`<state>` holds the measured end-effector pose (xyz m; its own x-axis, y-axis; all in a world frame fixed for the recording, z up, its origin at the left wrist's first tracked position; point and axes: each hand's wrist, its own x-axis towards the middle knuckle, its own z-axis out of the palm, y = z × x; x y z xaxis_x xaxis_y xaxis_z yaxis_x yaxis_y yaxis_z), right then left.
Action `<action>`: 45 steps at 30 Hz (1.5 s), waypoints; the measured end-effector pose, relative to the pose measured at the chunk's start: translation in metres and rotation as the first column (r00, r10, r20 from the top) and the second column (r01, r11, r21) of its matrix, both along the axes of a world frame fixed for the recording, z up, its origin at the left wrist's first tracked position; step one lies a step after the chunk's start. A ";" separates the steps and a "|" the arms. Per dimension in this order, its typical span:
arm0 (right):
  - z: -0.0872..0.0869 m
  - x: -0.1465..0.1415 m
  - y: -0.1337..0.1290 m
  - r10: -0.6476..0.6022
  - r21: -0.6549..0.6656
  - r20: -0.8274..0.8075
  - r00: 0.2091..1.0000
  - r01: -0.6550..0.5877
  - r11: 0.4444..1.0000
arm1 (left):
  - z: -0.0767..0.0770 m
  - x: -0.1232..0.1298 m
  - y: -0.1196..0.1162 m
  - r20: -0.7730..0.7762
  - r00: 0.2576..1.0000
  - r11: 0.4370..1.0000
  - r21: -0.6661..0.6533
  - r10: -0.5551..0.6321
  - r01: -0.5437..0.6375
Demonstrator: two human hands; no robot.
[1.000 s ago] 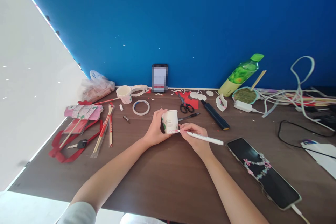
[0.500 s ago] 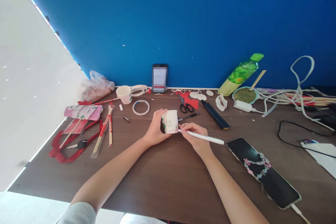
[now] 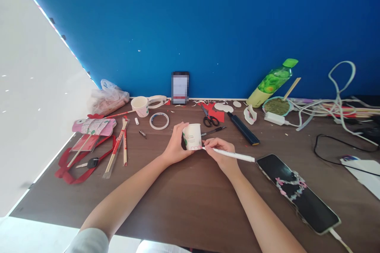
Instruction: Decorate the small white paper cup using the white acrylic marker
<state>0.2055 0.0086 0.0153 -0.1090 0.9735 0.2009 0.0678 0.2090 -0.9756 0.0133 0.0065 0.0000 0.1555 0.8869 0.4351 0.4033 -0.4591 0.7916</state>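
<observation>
A white paper cup (image 3: 192, 136) with green leaf print and small lettering is held by my left hand (image 3: 175, 145), its fingers wrapped round the cup's left side. Pink curved marks run along the cup's lower edge. My right hand (image 3: 223, 157) grips a white marker (image 3: 237, 155). The marker's tip is at the lower right of the cup; whether it touches the wall I cannot tell. Just behind the cup lies a black pen (image 3: 214, 131), and beyond that black-handled scissors (image 3: 210, 119) rest on red paper (image 3: 218, 115).
A phone (image 3: 298, 193) with a beaded strap lies right of my right forearm. Behind stand a green-capped bottle (image 3: 270, 83), a propped phone (image 3: 180, 87) and another paper cup (image 3: 140, 106). Tape (image 3: 159, 121), wrapped chopsticks (image 3: 115, 148), a key (image 3: 89, 163) and white cables (image 3: 314, 108) lie around.
The marker has swung very slightly, its rear end now a little further right and lower in tilt. Both hands stay almost in place at the cup.
</observation>
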 end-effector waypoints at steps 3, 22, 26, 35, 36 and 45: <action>0.001 0.000 -0.001 0.024 0.004 -0.010 1.000 -0.024 1.000 | -0.001 -0.001 0.000 -0.006 1.000 1.000 0.003 -0.010 0.010; -0.011 -0.001 -0.001 -0.103 -0.017 -0.013 0.995 0.103 0.995 | -0.004 -0.001 0.000 -0.058 0.998 1.000 0.003 0.019 -0.019; -0.010 -0.001 -0.002 -0.094 -0.024 0.042 0.995 0.095 0.995 | -0.003 0.000 0.000 -0.026 1.000 1.000 -0.015 0.012 -0.012; -0.004 -0.002 -0.003 -0.116 -0.022 0.100 0.988 0.119 0.993 | -0.002 0.001 0.000 -0.010 1.000 0.999 -0.033 0.015 -0.015; -0.004 -0.003 -0.003 -0.116 -0.021 0.099 0.988 0.118 0.993 | -0.002 0.001 0.000 -0.009 1.000 0.999 -0.038 0.019 -0.020; -0.002 -0.003 -0.003 -0.108 -0.012 0.091 0.990 0.109 0.994 | -0.003 0.000 0.001 -0.015 1.000 0.999 -0.024 0.023 -0.023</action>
